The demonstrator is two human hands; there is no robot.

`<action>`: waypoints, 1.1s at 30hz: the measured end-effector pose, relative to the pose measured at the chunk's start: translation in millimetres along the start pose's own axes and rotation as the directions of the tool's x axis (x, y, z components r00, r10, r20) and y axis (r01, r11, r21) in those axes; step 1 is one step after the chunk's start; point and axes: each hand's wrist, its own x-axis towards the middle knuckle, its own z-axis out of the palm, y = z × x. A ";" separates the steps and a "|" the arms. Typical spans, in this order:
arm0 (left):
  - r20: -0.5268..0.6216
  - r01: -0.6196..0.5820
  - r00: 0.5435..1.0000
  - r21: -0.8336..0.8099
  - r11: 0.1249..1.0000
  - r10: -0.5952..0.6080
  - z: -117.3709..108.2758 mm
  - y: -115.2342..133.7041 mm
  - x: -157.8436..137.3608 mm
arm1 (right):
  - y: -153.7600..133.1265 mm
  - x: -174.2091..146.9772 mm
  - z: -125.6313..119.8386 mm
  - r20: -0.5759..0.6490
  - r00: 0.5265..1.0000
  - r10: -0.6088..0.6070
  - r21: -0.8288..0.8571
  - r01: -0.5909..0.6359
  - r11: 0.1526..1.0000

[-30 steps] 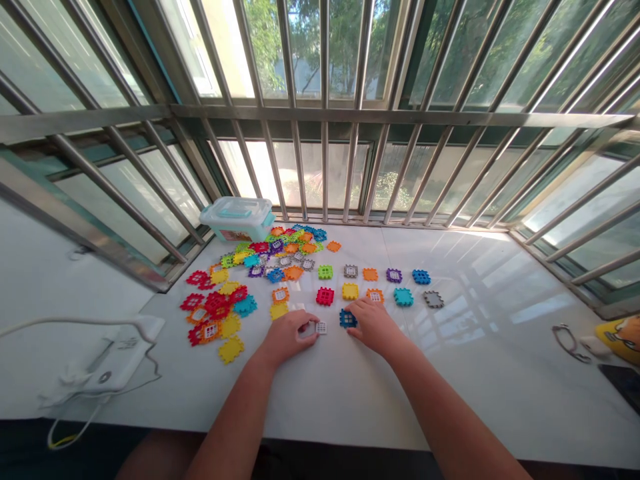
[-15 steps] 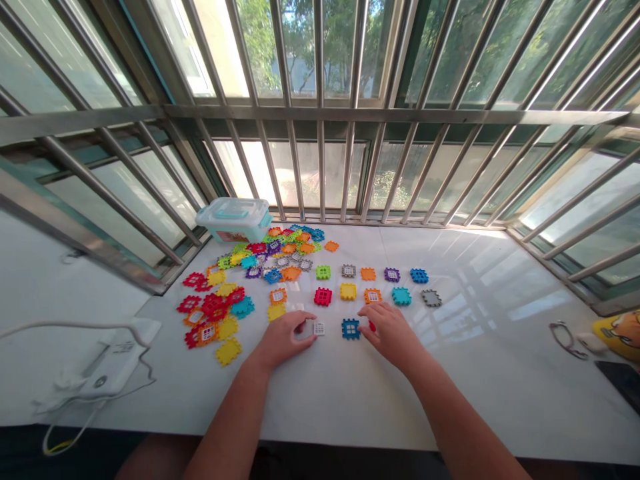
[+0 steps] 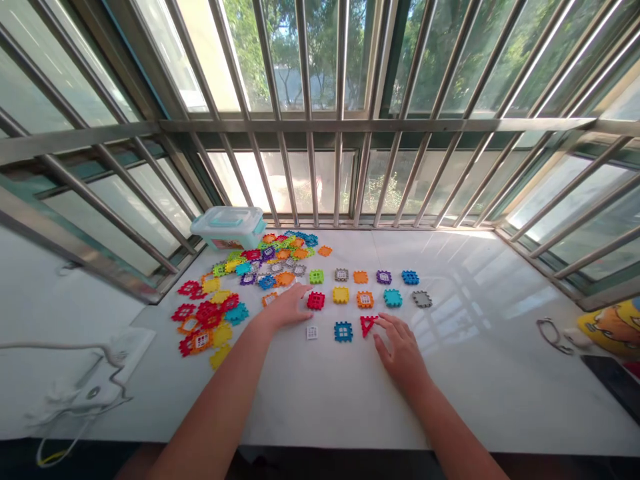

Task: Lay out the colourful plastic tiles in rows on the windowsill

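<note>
My left hand (image 3: 293, 308) reaches over the table, thumb and forefinger spread, close to the left side of a red square tile (image 3: 316, 301). Its fingers look empty, though some are hidden behind the hand. Below it lies a small white window piece (image 3: 312, 333). Fingers apart, my right hand (image 3: 401, 343) rests at the right edge of a red triangular piece (image 3: 367, 325), its forefinger at the triangle's corner. A blue window tile (image 3: 343, 332) sits between the white piece and the triangle. Behind them, toothed tiles such as a yellow one (image 3: 341, 295) form two rows.
A heap of mixed tiles (image 3: 213, 312) spreads over the left of the white table (image 3: 320, 400). Behind it stands a lidded plastic box (image 3: 229, 227). A power strip (image 3: 103, 377) lies at left; a phone (image 3: 613, 380) and yellow object (image 3: 610, 330) at right. Metal bars close the back.
My left hand has moved away from the white window piece, up toward the red square. My right hand has shifted right and down, uncovering the red triangle. The view has tilted slightly.
</note>
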 end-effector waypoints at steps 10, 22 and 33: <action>0.144 -0.036 0.989 0.028 0.999 0.032 -13.4 -2.1 28.2 | -12.3 0.4 1.1 0.107 0.994 -0.021 0.001 0.021 1.000; 0.122 -0.040 0.992 0.115 0.993 0.026 -10.9 -3.2 28.4 | -5.2 21.8 15.5 0.071 0.997 -0.011 0.012 0.010 1.000; 0.143 0.010 0.989 0.165 0.986 -0.034 -10.6 -5.4 26.7 | 1.1 20.2 25.7 0.017 0.999 -0.039 -0.004 0.040 0.999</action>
